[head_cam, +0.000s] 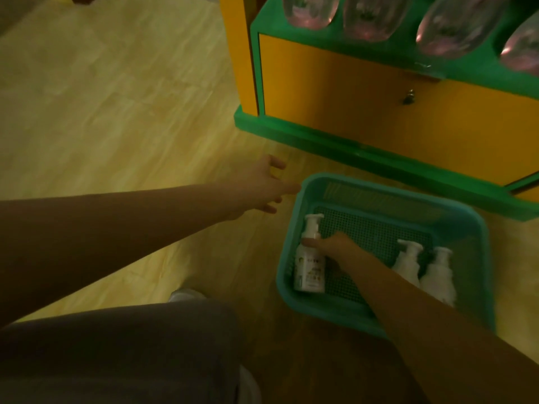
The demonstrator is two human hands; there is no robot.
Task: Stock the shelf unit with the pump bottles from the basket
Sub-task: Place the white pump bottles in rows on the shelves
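A teal plastic basket [463,217] sits on the floor in front of the shelf unit [364,112]. Three white pump bottles lie in it. My right hand [329,246] reaches into the basket and wraps around the left bottle [309,272] near its neck. The other two bottles [408,260] [439,272] lie side by side at the basket's right. My left hand [262,185] hovers over the floor just left of the basket's far corner, fingers spread, holding nothing.
The shelf unit has a green frame and yellow panels, with a small lock [408,97] on the front. Several clear bottles [376,16] stand on its lower shelf. My knee in grey trousers [116,354] fills the lower left over the wooden floor [116,97].
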